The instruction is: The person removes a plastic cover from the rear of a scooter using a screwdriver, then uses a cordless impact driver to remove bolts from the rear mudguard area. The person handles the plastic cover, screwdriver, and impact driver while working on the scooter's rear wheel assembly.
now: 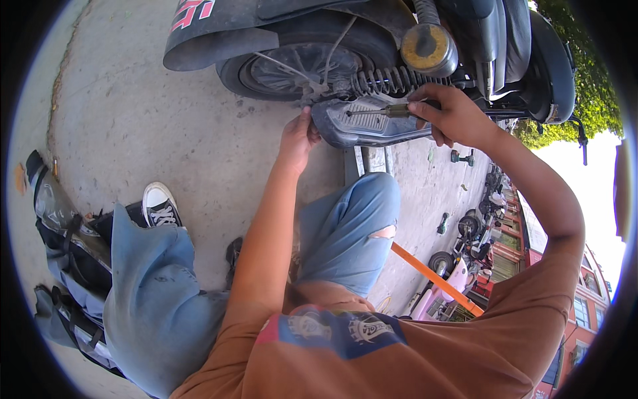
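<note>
My right hand point(452, 114) is closed round the handle of a screwdriver point(397, 111). The screwdriver's thin shaft points left, its tip at the ribbed face of a dark grey plastic cover point(362, 126) beside a motorbike's wheel. At the cover's left end, my left hand point(301, 139) grips the edge with the thumb up; some of its fingers are hidden. Just above the cover lie a black coil spring point(392, 81) and the spoked wheel point(299, 66). Whether the tip sits in a screw is too small to tell.
A black mudguard point(219, 48) overhangs the wheel, and a round, worn yellow cap point(427, 48) sits above the spring. Dark bags point(73, 266) lie at left. An orange bar point(435, 276), green power tools point(462, 157) and parked motorbikes point(468, 226) are to the right.
</note>
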`<state>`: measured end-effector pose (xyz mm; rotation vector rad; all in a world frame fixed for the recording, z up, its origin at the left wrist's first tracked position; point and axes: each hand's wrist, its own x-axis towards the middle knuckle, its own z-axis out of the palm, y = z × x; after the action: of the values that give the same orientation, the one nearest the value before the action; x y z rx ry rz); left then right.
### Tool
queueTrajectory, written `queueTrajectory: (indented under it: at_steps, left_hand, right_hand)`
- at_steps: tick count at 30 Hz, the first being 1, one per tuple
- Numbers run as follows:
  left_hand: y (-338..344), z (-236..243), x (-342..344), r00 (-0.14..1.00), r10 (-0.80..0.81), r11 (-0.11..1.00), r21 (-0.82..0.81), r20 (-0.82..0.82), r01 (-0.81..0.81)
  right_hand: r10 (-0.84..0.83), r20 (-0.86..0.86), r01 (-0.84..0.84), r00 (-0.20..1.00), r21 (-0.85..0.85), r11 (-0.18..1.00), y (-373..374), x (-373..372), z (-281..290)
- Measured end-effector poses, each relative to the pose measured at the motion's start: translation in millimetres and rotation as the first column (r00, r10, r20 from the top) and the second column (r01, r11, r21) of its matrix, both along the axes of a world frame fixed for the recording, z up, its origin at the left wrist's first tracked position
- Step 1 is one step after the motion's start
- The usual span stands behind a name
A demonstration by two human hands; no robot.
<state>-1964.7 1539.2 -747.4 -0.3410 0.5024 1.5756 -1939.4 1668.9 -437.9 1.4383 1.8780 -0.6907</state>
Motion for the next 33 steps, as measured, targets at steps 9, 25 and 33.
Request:
queueTrajectory:
  at_steps: [9, 25, 33]
  left_hand:
    - [-2, 17, -3, 1.000, -0.008, 0.995, -0.100, 0.020, 0.010]
    - [-27, -19, -28, 0.991, 0.133, 0.871, -0.475, -0.012, -0.123]
    - [-15, 16, -22, 0.999, -0.035, 0.973, -0.227, 0.014, 0.037]
  right_hand:
    - [0.820, -0.128, -0.784, 0.557, 0.246, 0.571, 3, 16, -2]
    - [0.613, -0.144, -0.588, 0.777, 0.183, 0.788, 1, 22, -9]
    - [0.876, 0.020, -0.851, 0.481, 0.252, 0.461, -11, 20, 2]
